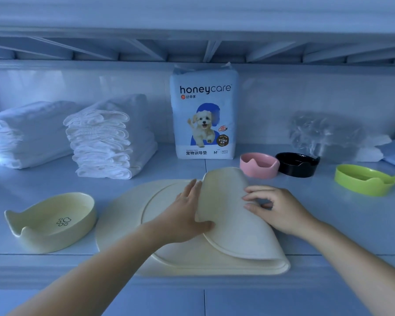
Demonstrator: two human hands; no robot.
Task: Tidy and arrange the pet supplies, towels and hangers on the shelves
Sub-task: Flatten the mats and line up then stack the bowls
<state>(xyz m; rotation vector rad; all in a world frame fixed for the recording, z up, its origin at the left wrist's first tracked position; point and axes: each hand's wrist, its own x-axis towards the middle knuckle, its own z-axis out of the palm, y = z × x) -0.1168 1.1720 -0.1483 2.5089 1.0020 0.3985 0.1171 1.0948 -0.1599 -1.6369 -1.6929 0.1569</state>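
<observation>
1. Work item: the cream feeding mat (128,224) lies on the shelf (328,224) at centre, its near edge close to the shelf front. Its right part is turned over to the left as a folded flap (226,201), with the bend at 5 o'clock.

2. Left hand (187,213): fingers straight, palm flat on the flat part of the mat, thumb against the flap edge. Judged purpose: to anchor the mat so that it does not slide during folding.

3. Right hand (274,208): at 3 o'clock of the flap, fingers curled, tips on the flap's outer face. Whether the thumb pinches the flap or the fingers only press it cannot be told.

4. Surroundings, from the mat:
- cream bowl (55,222) at 9 o'clock, just beside, kept off the mat
- two towel stacks (110,137) (25,133) at 10 to 11 o'clock
- training pad pack (204,115) upright at 12 o'clock against the back wall
- pink bowl (259,165) and black bowl (298,164) at 1 o'clock, close together
- green bowl (365,179) at 2 o'clock, apart
- clear plastic bag (324,135) behind the bowls

5. No hangers are in view
</observation>
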